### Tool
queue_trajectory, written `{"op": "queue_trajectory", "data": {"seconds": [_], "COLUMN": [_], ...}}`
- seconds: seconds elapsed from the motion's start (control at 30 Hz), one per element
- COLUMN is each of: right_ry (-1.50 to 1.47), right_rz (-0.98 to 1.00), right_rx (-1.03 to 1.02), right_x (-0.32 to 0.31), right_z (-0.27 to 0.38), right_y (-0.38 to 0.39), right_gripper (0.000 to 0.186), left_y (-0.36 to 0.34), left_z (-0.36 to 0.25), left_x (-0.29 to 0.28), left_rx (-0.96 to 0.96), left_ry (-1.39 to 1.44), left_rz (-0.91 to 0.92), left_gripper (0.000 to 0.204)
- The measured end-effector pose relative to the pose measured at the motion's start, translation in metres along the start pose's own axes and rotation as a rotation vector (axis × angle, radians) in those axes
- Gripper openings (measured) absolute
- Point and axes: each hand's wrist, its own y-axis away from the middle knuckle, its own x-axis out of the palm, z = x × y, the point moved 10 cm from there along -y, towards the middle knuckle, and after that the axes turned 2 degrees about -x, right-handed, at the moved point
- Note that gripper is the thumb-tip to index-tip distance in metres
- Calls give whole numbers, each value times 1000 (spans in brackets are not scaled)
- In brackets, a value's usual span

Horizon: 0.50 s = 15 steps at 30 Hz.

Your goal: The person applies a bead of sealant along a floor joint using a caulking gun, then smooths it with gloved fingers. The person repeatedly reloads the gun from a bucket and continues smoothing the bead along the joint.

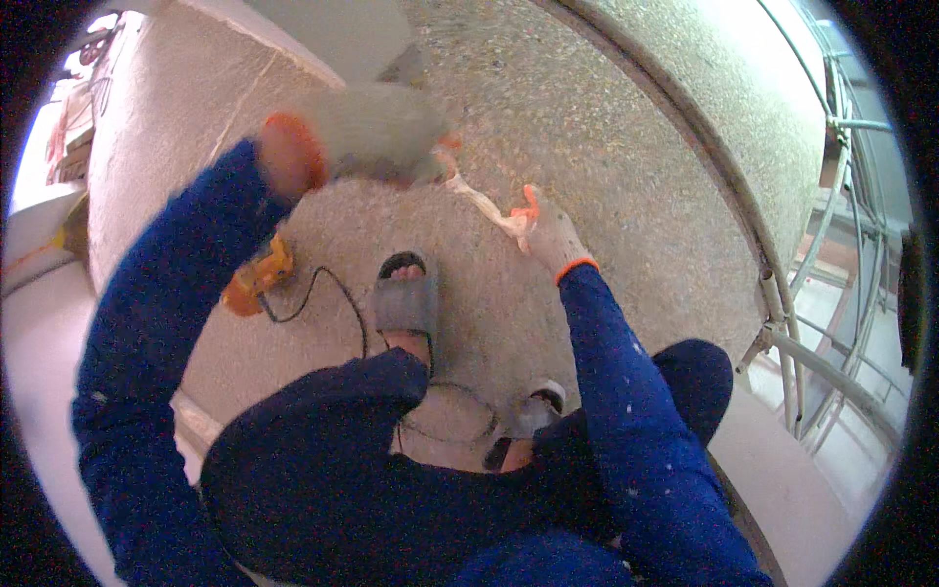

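Note:
A pale, thin, twisted strip (481,201) stretches between my two gloved hands; its material cannot be made out. My left hand (381,135), in a whitish glove with an orange cuff, is smeared by motion, and the strip's upper end meets its fingertips. My right hand (550,233), gloved alike with orange fingertips, closes on the lower end. Both hands are in front of my feet, over the rough speckled floor (479,293).
A yellow-orange power tool (259,277) lies left of my sandalled foot (406,303), its dark cord (337,279) looping toward my feet. A pale wall (186,108) rises on the left. A curved metal rail (675,108) and scaffold tubes (831,367) border the right.

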Motion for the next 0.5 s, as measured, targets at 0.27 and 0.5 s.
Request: {"op": "queue_trajectory", "data": {"seconds": [0.27,0.5], "right_ry": [299,-1080], "right_rz": [292,361], "right_rx": [205,372], "right_x": [7,5], "right_z": [19,10], "right_y": [2,39], "right_gripper": [72,87], "left_y": [-46,-95], "left_z": [-33,-102], "left_x": [225,337], "left_rx": [-944,-397], "left_ry": [1132,2744], "left_rz": [-529,-774], "left_gripper": [45,37]}}
